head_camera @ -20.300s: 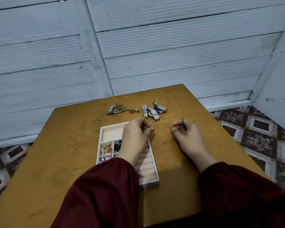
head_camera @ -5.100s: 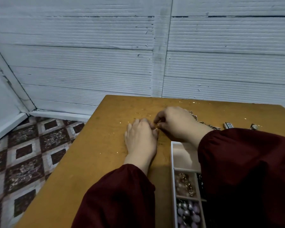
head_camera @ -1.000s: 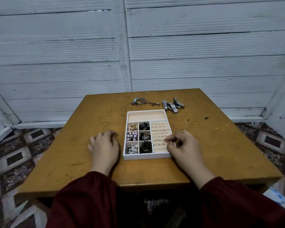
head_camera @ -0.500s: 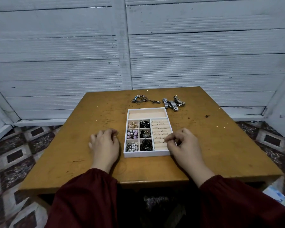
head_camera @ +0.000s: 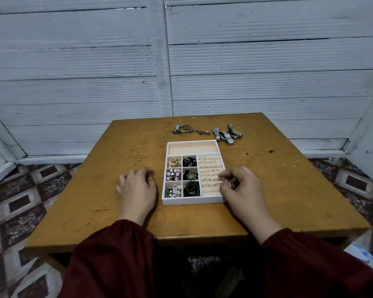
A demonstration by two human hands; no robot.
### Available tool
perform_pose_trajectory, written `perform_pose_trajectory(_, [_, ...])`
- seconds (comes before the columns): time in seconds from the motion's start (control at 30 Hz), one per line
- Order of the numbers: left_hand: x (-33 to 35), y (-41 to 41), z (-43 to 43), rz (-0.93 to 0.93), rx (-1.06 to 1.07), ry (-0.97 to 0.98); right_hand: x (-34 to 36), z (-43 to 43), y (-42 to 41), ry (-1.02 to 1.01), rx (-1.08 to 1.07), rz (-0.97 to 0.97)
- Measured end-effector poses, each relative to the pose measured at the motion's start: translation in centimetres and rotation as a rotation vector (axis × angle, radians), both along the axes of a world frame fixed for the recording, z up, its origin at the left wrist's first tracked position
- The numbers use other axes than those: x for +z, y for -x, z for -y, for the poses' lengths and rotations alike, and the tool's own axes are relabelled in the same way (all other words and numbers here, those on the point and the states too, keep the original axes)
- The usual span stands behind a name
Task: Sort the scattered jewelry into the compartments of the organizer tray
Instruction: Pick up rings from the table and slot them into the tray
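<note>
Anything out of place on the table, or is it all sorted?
Not all sorted: silver metal watches and a tangle of silver bangles lie on the brown wooden table beyond the white organizer tray, whose wide far compartment is empty. Two thin rings lie loose nearby.

No readable text anywhere, watches [head_camera: 226, 135] too small to read (dials blurred)

Rings [head_camera: 206, 179]: taken from the table ahead of both hands and seated in the ring rolls [head_camera: 210, 168], now under the right hand's [head_camera: 241, 188] fingertips. Left hand [head_camera: 137, 188]: withdrawn from over the organizer tray [head_camera: 192, 200] and laid beside it.
</note>
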State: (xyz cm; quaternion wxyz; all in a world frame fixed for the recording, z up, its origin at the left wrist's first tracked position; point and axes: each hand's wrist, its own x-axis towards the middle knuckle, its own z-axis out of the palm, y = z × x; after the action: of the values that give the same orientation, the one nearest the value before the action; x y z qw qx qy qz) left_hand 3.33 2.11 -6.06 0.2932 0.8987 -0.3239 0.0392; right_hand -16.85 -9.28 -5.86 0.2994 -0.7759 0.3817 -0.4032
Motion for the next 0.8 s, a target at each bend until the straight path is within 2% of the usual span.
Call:
perform_pose_trajectory(0.27, [0.2, 0.1, 0.0, -0.024, -0.021, 0.054, 0.3, -0.2, -0.2, 0.023, -0.001, 0.084])
perform_pose_trajectory(0.53, [0.8, 0.1, 0.2, -0.084, -0.06, 0.155, 2.1, 0.3, -1.8, 0.012, 0.091, 0.134])
perform_pose_trajectory(0.8, [1.9, -2.4, 3.7, -0.159, -0.145, 0.259, 4.1, 3.4, -7.2, 0.077, 0.108, 0.043])
